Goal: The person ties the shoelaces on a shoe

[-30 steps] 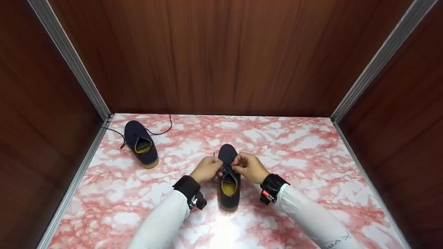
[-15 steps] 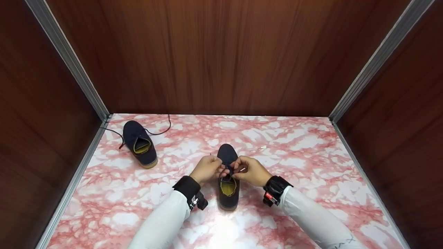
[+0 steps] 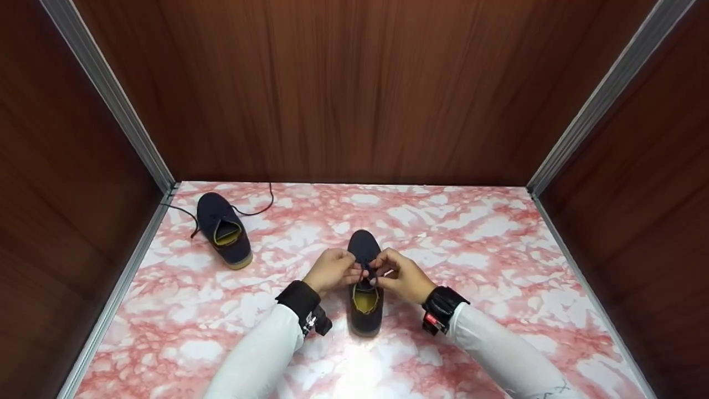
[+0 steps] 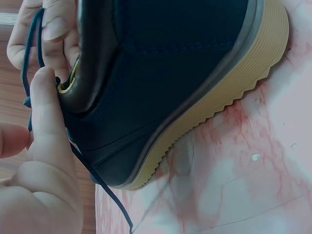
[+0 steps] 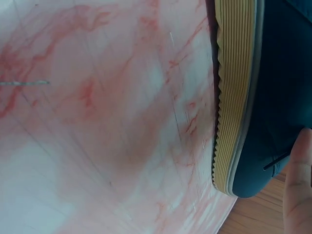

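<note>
Both hands pinch laces atop navy shoe between wrists.

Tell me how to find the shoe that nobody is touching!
Start at the pink-and-white marbled floor and look to its far left corner, by the metal edge strip. A dark blue shoe with a yellow lining and tan sole sits there alone. Unlike the matching shoe between the hands, its laces trail loose across the floor.

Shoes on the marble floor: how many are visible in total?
2. One shoe lies in the middle, its lace pinched by the left hand and right hand; the other shoe lies at far left.
</note>
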The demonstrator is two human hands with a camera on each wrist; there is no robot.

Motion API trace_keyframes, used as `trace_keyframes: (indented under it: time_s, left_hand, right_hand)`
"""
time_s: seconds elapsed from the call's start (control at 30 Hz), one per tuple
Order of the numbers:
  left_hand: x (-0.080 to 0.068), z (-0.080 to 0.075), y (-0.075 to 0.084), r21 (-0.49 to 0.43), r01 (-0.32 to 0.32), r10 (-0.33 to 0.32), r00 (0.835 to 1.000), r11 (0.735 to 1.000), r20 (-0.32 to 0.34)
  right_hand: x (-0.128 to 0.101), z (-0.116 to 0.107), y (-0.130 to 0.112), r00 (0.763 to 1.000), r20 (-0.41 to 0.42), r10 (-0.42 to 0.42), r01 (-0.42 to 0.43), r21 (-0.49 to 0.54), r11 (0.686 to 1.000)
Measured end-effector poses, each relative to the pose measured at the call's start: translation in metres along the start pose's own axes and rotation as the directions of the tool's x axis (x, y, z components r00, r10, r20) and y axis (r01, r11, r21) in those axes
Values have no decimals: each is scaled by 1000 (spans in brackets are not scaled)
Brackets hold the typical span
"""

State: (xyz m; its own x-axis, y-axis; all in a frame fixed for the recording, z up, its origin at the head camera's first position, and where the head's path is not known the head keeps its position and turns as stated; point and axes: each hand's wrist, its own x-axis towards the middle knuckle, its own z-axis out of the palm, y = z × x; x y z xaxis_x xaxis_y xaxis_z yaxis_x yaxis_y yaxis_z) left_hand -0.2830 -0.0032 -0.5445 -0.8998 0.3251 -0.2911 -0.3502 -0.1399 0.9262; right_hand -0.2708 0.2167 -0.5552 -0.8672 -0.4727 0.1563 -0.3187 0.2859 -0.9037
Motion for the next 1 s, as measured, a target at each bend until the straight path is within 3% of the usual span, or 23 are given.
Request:
trace_keyframes:
  time_s: [0.17, 0.4, 0.7, 1.0]
  left_hand:
    - [0, -2, -1, 11, -3, 3, 1000, 1000, 15]
    - [-2, -10, 1, 103, -33, 31, 999, 994, 14]
    - [-5, -22, 4, 347, -97, 112, 993, 933, -23]
    - [-9, -36, 4, 456, -87, 118, 992, 886, -40]
  right_hand:
    - [1, 1, 0, 1000, -21, -21, 19, -86, 996]
    - [1, 0, -1, 995, -78, 67, -67, 1, 998]
    - [5, -13, -1, 982, -134, 134, -132, 27, 991]
    - [-2, -21, -30, 961, -165, 223, -213, 73, 974]
